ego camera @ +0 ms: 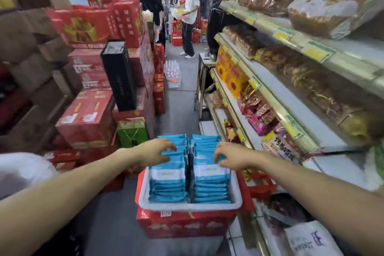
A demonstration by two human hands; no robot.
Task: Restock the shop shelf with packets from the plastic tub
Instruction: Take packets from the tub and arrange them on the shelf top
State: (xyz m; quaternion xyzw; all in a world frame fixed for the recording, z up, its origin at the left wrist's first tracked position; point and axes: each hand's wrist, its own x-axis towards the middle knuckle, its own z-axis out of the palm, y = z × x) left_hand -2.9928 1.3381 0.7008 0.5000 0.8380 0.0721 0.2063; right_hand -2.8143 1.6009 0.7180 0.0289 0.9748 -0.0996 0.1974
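Pickup step: the left hand (154, 151) and right hand (232, 157) reach over two rows of packets (168, 185) in the tub (187, 207), near centre. Each grip is wide, fingers half-curled, holding nothing. Next they likely need to close on a bunch, lift it, and swing right to the shelf (307, 118).

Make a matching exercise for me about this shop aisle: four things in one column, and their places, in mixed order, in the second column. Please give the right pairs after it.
Things
1. blue packets
2. plastic tub
3. black box
4. pack of water bottles

Places
A. on top of a red carton
B. on the aisle floor, far ahead
C. in two rows inside the tub
D. upright among the red cartons on the left

Pairs: 1-C, 2-A, 3-D, 4-B
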